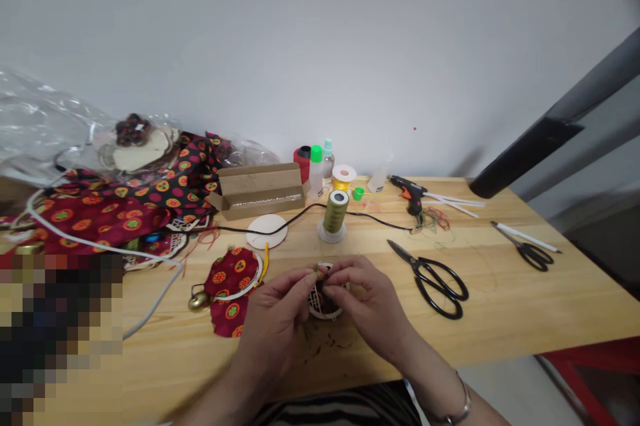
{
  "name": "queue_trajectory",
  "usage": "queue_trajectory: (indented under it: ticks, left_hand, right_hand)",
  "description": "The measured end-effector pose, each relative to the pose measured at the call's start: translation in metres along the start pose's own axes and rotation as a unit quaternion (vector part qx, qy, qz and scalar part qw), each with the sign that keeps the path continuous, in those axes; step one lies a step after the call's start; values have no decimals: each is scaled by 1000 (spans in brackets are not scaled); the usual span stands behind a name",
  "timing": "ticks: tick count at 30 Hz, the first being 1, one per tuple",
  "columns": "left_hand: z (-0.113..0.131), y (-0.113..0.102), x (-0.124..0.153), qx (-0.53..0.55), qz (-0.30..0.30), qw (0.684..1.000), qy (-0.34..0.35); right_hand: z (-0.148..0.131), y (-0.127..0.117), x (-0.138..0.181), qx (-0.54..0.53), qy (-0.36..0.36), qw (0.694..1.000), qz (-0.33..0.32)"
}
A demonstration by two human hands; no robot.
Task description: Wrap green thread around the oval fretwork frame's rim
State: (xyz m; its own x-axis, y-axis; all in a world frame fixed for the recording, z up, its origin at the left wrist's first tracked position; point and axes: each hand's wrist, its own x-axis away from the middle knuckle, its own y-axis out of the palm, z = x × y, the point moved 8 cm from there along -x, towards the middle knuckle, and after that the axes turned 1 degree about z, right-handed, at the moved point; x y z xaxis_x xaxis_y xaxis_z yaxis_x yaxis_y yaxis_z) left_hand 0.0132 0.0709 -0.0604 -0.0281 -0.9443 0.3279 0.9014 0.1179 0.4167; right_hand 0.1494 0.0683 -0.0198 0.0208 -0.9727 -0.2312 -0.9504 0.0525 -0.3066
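Observation:
Both hands meet over the front middle of the wooden table (500, 306). My left hand (275, 319) and my right hand (367, 303) pinch a small round white lattice piece (320, 299) with dark red cloth in it. The fingertips of both hands close on something small at its top edge, near an olive thread end that I cannot make out clearly. Just behind the hands stands an olive-green thread spool (335, 213) on a white base. To the left lie red patterned fabric rounds (231, 279) with a white ring and a small brass bell (196, 301).
Black scissors (435, 276) lie right of my hands, smaller scissors (530, 253) farther right. A glue gun (411, 194), glue sticks, bottles (316, 173) and a cardboard box (260, 189) line the back. Patterned cloth (110, 209) and clear plastic pile up at left. A black cord crosses the table.

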Motion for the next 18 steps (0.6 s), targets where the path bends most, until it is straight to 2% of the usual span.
queue_trajectory:
  ticks: [4,8,13,18]
  left_hand:
    - [-1,-1,0,-4,5,1000,-15]
    - [0,1,0,-17,-11,1000,-11]
    - [-1,7,2,-27,-45,999,-12]
    - [-1,9,4,-68,-53,996,-25]
  right_hand:
    - [-4,-5,-1,-14,17,1000,-3]
    - [-4,-6,-4,-71,70,995,-30]
    - [1,-2,-7,-175,154,971,-54]
    - [2,-4,-10,-243,181,952,-36]
